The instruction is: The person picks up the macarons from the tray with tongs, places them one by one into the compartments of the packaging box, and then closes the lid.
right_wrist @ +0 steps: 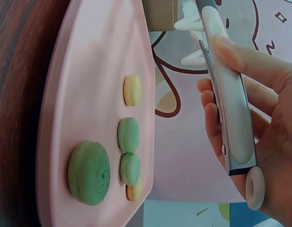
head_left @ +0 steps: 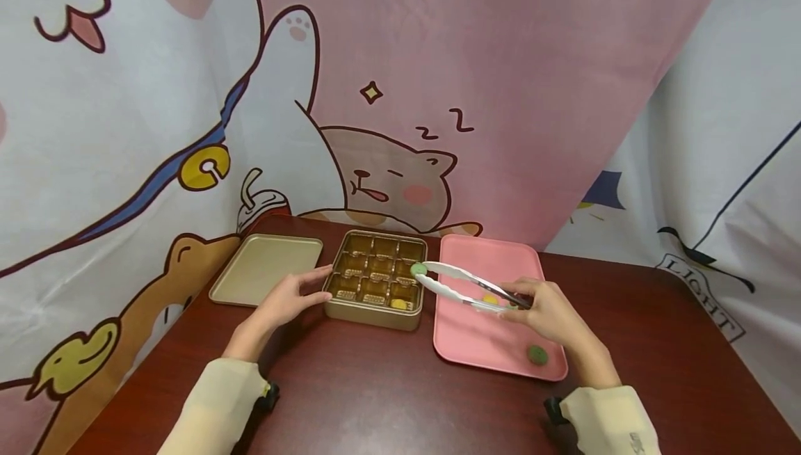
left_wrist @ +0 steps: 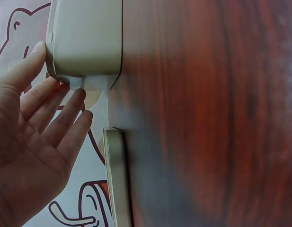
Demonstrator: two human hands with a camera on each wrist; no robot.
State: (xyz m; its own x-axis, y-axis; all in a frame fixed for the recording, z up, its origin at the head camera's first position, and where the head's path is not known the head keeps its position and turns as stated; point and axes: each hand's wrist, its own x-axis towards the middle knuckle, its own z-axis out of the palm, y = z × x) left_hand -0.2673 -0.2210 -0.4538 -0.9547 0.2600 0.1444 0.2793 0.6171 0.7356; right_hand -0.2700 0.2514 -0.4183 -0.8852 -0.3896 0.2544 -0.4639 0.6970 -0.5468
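My left hand touches the left side of a gold box divided into several compartments. In the left wrist view its fingers are extended, thumb at the rim and fingertips along the box's corner. A yellow macaron lies in the front right compartment. My right hand grips white-tipped metal tongs, which reach left across the tray. Their tips pinch a green macaron over the box's right edge. In the right wrist view, the thumb presses one tong arm and the fingers curl round the other.
A pink tray stands right of the box. On it lie several macarons, among them a near green one and a yellow one. A flat gold lid lies left of the box. Printed cloth hangs behind the table.
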